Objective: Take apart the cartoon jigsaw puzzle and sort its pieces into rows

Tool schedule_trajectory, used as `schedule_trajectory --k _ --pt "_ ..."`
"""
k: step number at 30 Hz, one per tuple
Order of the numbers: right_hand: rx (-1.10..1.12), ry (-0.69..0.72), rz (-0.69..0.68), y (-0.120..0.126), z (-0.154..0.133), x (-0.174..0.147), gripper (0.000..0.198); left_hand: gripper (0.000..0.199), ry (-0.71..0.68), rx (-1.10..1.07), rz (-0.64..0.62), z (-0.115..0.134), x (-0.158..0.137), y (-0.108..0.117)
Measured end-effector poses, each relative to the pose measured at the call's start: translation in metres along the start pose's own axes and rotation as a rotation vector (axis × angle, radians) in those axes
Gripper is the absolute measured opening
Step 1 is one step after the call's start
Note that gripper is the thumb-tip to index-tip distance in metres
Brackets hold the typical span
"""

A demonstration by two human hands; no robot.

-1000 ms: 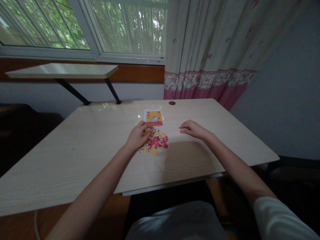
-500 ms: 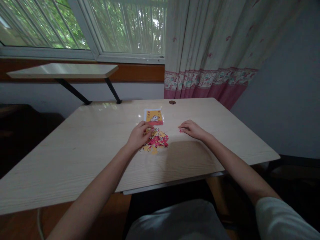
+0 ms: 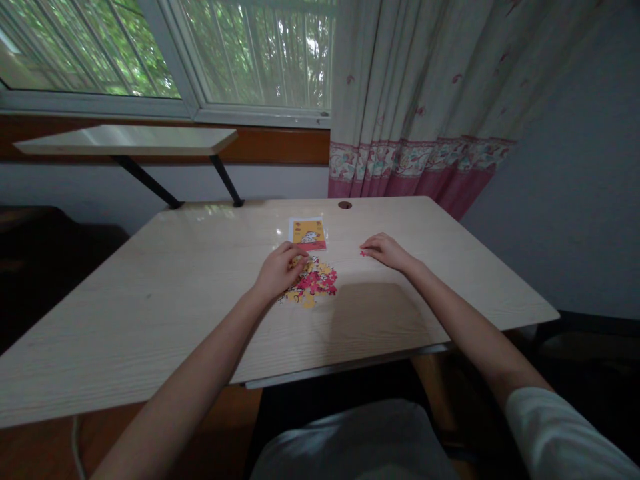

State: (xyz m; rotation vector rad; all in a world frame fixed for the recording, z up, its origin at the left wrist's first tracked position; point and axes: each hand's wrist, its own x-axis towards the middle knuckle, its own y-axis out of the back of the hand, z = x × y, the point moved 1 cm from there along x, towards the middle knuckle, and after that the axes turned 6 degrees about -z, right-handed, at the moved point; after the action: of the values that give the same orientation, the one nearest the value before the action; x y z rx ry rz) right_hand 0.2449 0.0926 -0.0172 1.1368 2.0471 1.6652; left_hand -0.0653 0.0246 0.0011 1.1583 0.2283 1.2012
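While R hand pinches knobbed pink pc, L hand curls over jigsaw heap, grip unclear.

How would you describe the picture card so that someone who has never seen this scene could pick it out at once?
Find the pale wooden table below the window, then the heap of small puzzle pieces at the left hand. Just beyond the heap lies the picture card. Unlike the loose pieces, it is one flat rectangle, yellow-orange over red, with a white cartoon animal.
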Motion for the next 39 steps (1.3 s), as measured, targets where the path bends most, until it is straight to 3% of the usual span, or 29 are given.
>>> schedule_trajectory --k 9,15,18,39 --pt "-0.013 -0.001 -0.007 0.003 0.002 -0.002 0.02 0.032 0.059 0.212 -0.005 -0.017 0.003 0.001" --pt "-0.017 -0.007 -0.003 0.002 0.005 -0.002 0.019 0.047 0.239 0.262 -0.226 -0.026 0.003 -0.002" --pt "-0.018 -0.006 -0.006 0.002 0.005 -0.002 0.019 0.05 0.276 0.261 -0.271 -0.028 0.007 -0.006" --pt "-0.022 -0.004 -0.005 0.0 0.006 -0.002 0.021 0.049 0.224 0.316 -0.265 -0.024 0.016 -0.01"
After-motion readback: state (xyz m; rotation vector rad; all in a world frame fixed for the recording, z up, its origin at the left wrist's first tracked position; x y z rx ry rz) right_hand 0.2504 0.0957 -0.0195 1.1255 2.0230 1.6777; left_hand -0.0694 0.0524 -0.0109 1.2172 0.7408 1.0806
